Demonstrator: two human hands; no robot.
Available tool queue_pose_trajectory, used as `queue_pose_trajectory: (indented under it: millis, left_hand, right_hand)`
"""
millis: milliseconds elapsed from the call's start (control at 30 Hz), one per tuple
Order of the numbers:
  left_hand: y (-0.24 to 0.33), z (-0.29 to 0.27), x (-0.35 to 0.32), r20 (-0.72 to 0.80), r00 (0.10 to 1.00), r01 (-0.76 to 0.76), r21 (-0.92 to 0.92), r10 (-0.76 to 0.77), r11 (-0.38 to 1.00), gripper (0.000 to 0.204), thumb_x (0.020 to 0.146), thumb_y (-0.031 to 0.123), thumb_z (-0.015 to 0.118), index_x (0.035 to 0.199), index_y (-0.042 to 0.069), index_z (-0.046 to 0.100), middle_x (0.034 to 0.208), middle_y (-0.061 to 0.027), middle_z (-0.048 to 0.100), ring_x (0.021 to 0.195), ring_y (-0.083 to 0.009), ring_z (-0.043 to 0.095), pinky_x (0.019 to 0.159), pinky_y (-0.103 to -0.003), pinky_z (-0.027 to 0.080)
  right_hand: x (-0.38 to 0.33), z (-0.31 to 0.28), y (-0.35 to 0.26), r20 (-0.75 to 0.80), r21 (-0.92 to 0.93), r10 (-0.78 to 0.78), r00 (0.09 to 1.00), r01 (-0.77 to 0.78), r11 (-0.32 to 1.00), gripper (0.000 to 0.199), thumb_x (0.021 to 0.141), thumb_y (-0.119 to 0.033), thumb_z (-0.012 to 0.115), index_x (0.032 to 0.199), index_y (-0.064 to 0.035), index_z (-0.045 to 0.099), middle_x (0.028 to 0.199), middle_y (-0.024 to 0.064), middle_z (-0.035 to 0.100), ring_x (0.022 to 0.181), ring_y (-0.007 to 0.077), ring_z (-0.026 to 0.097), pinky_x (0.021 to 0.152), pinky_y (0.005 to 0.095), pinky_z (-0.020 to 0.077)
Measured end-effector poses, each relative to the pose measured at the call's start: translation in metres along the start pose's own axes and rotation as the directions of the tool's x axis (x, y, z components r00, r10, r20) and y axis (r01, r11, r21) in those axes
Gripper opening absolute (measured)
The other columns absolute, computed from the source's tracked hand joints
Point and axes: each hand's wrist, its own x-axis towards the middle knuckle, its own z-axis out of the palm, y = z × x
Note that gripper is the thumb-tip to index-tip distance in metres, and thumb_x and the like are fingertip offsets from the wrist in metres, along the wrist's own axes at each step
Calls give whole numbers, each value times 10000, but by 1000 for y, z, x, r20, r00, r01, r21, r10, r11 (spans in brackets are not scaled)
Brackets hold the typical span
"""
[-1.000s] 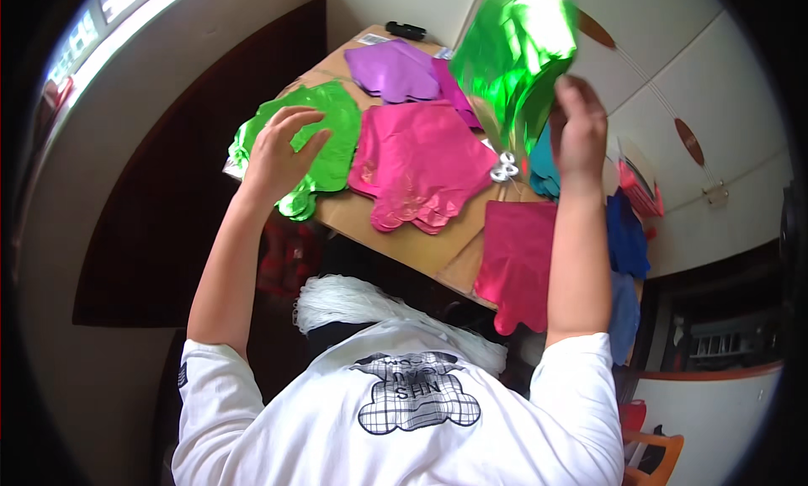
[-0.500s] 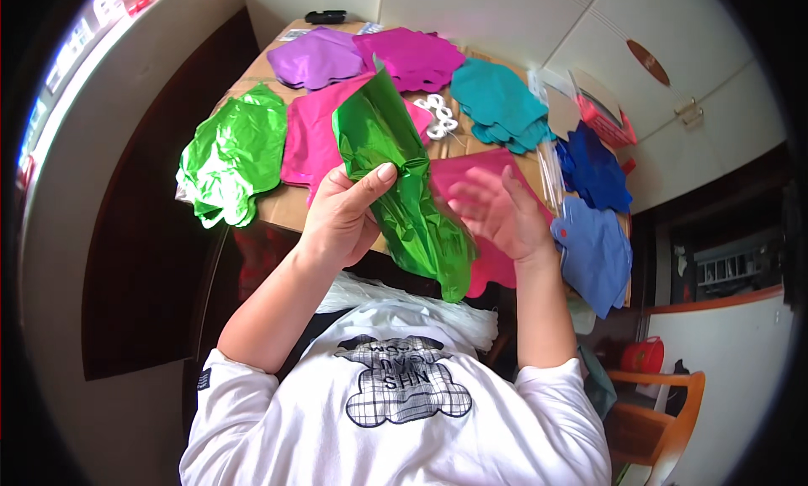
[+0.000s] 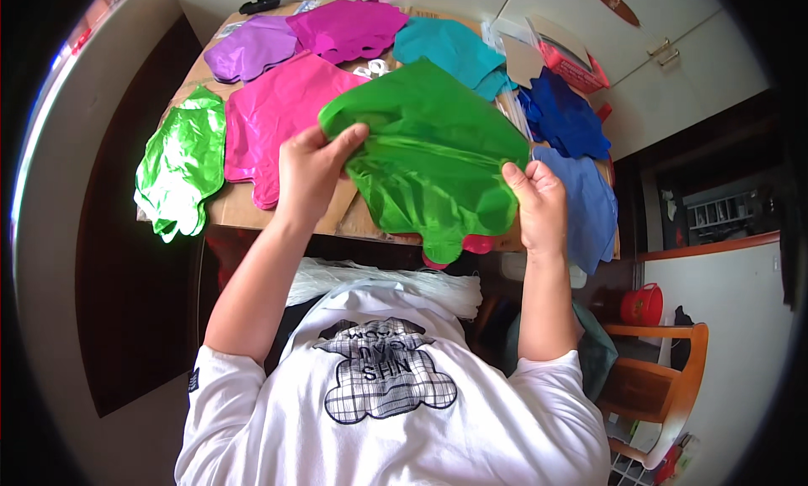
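Note:
A shiny green foil piece [image 3: 429, 162] is spread between my two hands above the table; it looks like a flat foil balloon with a rounded tab at its lower edge. My left hand [image 3: 310, 170] pinches its left edge between thumb and fingers. On the opposite edge, my right hand [image 3: 540, 204] is closed with the thumb on top. Beneath it, a bit of pink foil [image 3: 478, 244] peeks out. A pink foil stack [image 3: 269, 120] lies left of the green piece, and a bright green stack [image 3: 183, 149] lies farther left.
The cardboard-covered table [image 3: 337, 207] also carries purple [image 3: 252, 48], magenta [image 3: 349, 30], teal [image 3: 446, 53], dark blue [image 3: 564, 111] and light blue [image 3: 585, 208] foil stacks. A pink box [image 3: 576, 61] stands far right. White strands [image 3: 396, 280] lie near my lap; a wooden chair [image 3: 648, 377] stands right.
The green piece, crumpled and held only by my left hand before, is now stretched wide. My right hand has gone from open to gripping its right edge.

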Motion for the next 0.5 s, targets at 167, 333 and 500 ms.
queue_pose_trajectory:
  millis: [167, 333, 500]
  left_hand:
    - [-21, 18, 39, 82, 996, -71, 530, 33, 845, 342, 807, 287, 750, 728, -25, 635, 633, -98, 643, 531, -158, 621, 499, -291, 473]
    - [-51, 29, 45, 173, 950, -274, 860, 259, 430, 516, 717, 369, 781, 1075, 47, 597, 726, -117, 672, 714, -312, 671, 647, -416, 515]
    - [-45, 21, 37, 147, 959, -223, 918, 240, 328, 918, 723, 356, 778, 1453, 126, 272, 757, -68, 671, 715, -293, 667, 656, -411, 517]
  right_hand:
    - [9, -23, 9, -38, -207, 233, 972, -236, 950, 282, 882, -235, 699, 722, -52, 556, 613, -26, 550, 498, 31, 473, 442, 205, 403]
    - [18, -38, 40, -27, -517, 277, 961, -250, 819, 332, 851, -248, 719, 651, -40, 554, 537, 13, 555, 439, 63, 491, 398, 233, 401]
    - [21, -37, 49, -17, -568, 302, 953, -258, 781, 347, 845, -249, 722, 641, -16, 563, 523, 24, 552, 426, 85, 498, 390, 256, 396]
